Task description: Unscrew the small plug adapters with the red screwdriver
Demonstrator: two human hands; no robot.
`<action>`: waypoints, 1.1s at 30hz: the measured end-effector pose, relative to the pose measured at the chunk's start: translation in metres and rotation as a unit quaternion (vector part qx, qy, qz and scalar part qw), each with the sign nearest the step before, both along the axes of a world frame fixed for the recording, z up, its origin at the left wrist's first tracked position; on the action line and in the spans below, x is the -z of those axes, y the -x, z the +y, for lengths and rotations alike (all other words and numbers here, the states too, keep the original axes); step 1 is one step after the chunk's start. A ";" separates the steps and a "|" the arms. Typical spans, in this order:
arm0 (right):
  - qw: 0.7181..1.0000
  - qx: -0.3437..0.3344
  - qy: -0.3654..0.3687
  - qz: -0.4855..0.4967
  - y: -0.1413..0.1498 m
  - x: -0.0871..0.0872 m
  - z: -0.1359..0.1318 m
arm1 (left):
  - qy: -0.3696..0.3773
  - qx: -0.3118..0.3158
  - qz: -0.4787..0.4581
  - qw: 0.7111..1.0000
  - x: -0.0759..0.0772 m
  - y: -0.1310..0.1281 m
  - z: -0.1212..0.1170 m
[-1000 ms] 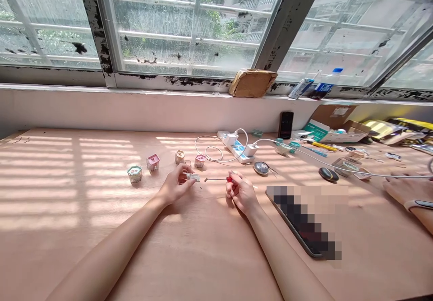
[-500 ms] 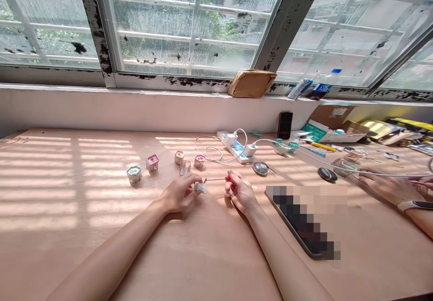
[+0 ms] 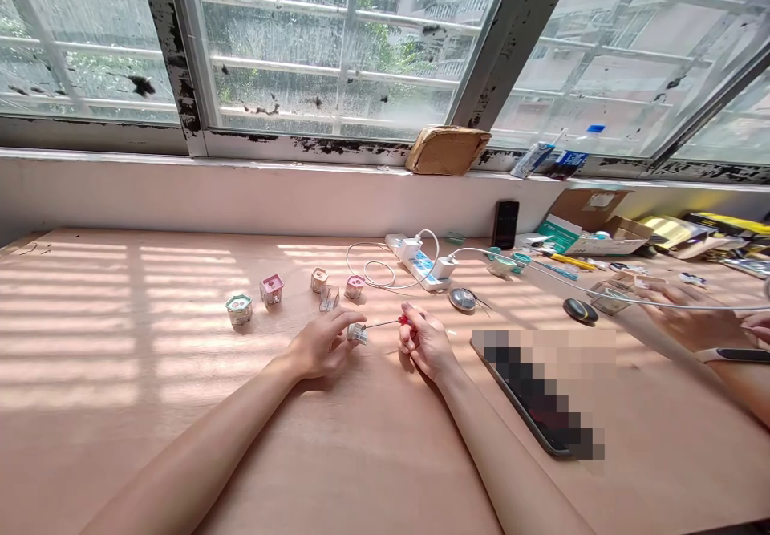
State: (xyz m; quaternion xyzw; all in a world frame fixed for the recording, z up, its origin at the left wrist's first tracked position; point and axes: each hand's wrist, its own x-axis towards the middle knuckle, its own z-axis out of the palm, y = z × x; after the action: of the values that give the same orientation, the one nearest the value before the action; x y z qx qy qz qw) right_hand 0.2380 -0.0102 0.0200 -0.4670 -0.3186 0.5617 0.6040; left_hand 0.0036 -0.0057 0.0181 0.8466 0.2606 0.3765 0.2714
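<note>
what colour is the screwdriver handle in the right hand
Red: the screwdriver handle, best seen in the head view.

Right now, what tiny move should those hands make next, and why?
I think the right hand should ease the red-handled screwdriver slightly left, toward the small boxy part pinched by the left hand. Its thin metal shaft already points at that part, and the tip is very close, though I can't tell whether they touch.

Red-handled screwdriver (image 3: 404, 321), tip against small clear housing (image 3: 357, 333)
</note>
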 end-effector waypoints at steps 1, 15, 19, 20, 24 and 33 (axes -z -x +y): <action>1.000 -0.001 0.002 -0.003 0.000 -0.001 0.000 | -0.002 0.003 0.001 1.000 0.000 0.000 0.000; 0.999 0.019 -0.003 -0.030 0.004 -0.001 -0.001 | -0.004 0.018 -0.008 1.000 -0.005 -0.001 -0.002; 0.999 0.019 0.001 -0.032 0.005 -0.002 -0.001 | 0.012 0.005 -0.010 1.000 -0.003 -0.001 -0.001; 0.999 0.025 -0.001 -0.031 0.005 -0.002 -0.001 | 0.016 0.000 -0.012 1.000 -0.002 -0.001 -0.001; 0.998 0.060 -0.006 -0.026 0.004 -0.003 0.000 | 0.029 -0.016 -0.026 0.999 0.002 -0.001 0.002; 0.996 0.085 -0.013 -0.028 0.002 0.000 0.002 | 0.112 -0.043 -0.042 0.992 -0.002 -0.002 0.001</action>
State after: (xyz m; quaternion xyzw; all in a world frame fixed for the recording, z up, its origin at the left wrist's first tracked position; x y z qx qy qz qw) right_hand 0.2361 -0.0084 0.0200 -0.4999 -0.3020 0.4907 0.6467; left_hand 0.0057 -0.0049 0.0197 0.7820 0.3255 0.3917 0.3593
